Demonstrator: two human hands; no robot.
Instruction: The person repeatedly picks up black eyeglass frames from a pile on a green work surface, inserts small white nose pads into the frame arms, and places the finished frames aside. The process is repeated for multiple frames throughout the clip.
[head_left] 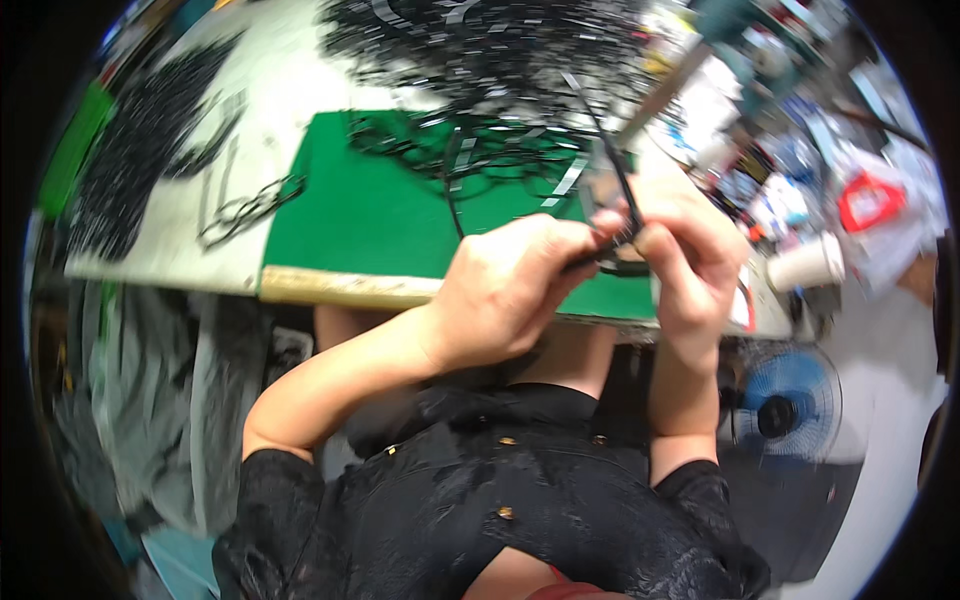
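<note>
Both hands are raised over the near edge of the green mat point(370, 215), thumbs and fingers pinched close together. My left hand point(515, 275) is closed on a thin black strip point(612, 150), which rises from between the hands toward the back. My right hand point(695, 250) pinches the same strip beside the left fingertips. Motion blur hides how the strip runs between the fingers. Several loose black strips point(400, 140) lie looped on the mat in front of the hands.
A large heap of black strips point(500, 50) covers the back of the pale table point(265, 75). Another bundle point(140, 150) lies at the left. A white cup point(806, 263), plastic bags point(880, 200) and clutter crowd the right side. A blue fan point(790, 405) stands below.
</note>
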